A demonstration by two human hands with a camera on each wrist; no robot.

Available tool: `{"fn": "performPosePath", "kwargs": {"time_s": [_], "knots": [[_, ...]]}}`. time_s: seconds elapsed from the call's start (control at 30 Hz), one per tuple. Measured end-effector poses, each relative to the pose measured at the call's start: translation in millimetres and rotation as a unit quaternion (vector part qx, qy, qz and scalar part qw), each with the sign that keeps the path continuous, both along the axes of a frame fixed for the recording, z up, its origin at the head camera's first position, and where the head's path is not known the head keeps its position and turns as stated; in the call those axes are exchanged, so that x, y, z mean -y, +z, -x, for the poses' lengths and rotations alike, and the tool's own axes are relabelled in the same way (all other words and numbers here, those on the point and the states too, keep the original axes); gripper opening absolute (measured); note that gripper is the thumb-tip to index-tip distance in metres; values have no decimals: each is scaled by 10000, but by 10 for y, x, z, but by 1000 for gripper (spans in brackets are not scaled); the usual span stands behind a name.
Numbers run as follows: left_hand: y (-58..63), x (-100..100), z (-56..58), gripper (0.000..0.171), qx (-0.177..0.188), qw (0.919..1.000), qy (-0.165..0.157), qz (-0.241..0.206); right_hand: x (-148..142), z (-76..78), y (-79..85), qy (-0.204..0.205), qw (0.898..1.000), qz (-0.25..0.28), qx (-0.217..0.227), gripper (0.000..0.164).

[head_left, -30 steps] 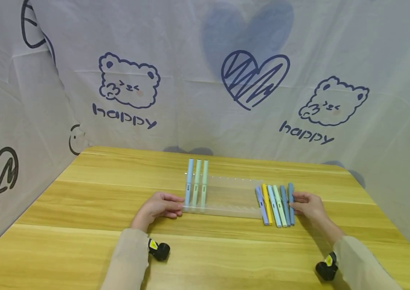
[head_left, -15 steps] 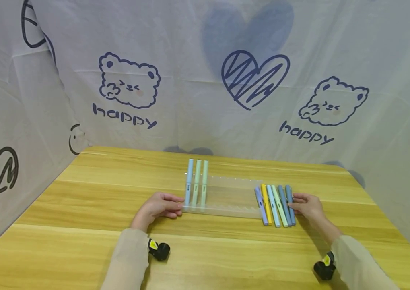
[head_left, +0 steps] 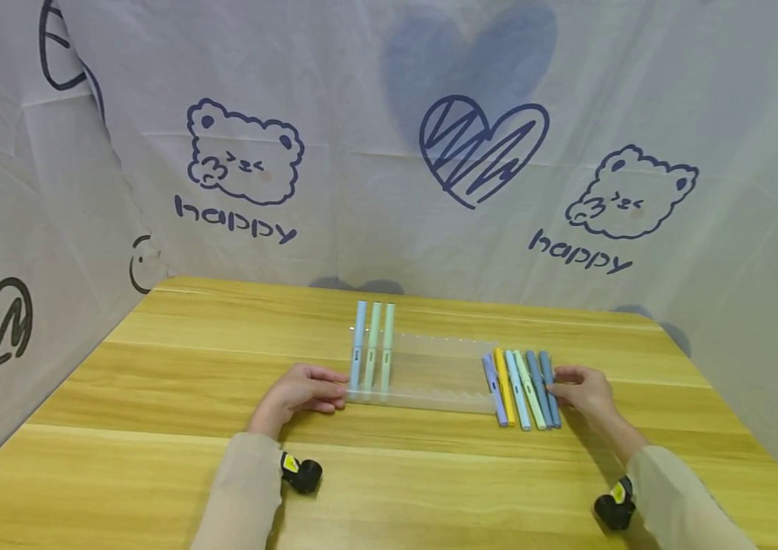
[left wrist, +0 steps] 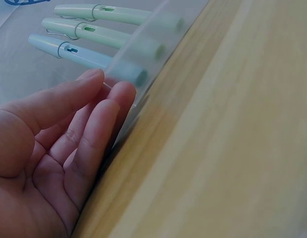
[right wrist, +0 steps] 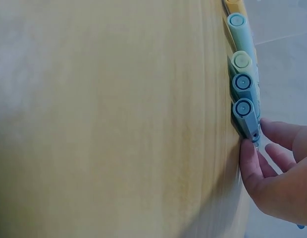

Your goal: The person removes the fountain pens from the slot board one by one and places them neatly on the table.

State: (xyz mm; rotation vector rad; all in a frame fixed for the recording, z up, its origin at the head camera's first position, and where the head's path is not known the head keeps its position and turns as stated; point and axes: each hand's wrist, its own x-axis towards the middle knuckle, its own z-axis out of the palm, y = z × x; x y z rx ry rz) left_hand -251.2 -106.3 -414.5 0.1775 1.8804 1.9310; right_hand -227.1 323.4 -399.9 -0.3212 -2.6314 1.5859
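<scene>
On one rack [head_left: 440, 374], three pens [head_left: 371, 355], six pens [head_left: 518, 386] alongside, left fingers [left wrist: 69, 94] pinching rack, right fingers [right wrist: 250, 163] endmost pen [right wrist: 247, 120]

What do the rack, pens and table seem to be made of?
Rack: probably clear plastic, smooth and slightly hazy; pen ends show through its lip. Pens: likely plastic, smooth, with soft highlights along the barrels. Table: wood or wood-look laminate, given its streaky yellow grain; the finish looks smooth.

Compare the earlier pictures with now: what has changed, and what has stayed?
The far ends of the two dark blue pens have swung slightly left, the right hand touching the outer one. The left hand stays at the clear rack, whose three pens are unmoved.
</scene>
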Motion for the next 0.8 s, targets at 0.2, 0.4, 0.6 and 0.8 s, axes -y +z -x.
{"fn": "performPosePath", "kwargs": {"time_s": [0.2, 0.4, 0.6, 0.8], "knots": [[19, -3, 2, 31, 52, 10000, 56, 7, -22, -9, -10, -207, 9996, 95, -192, 41], [39, -3, -5, 31, 39, 10000, 39, 15, -49, -43, 24, -333, 9983, 260, -401, 38], [37, 0, -6, 31, 34, 10000, 25, 4, 5, -55, 105, -395, 9971, 332, -554, 36], [26, -4, -15, 32, 9, 10000, -4, 15, 112, -68, 157, -212, 9941, 788, -718, 33]]}}
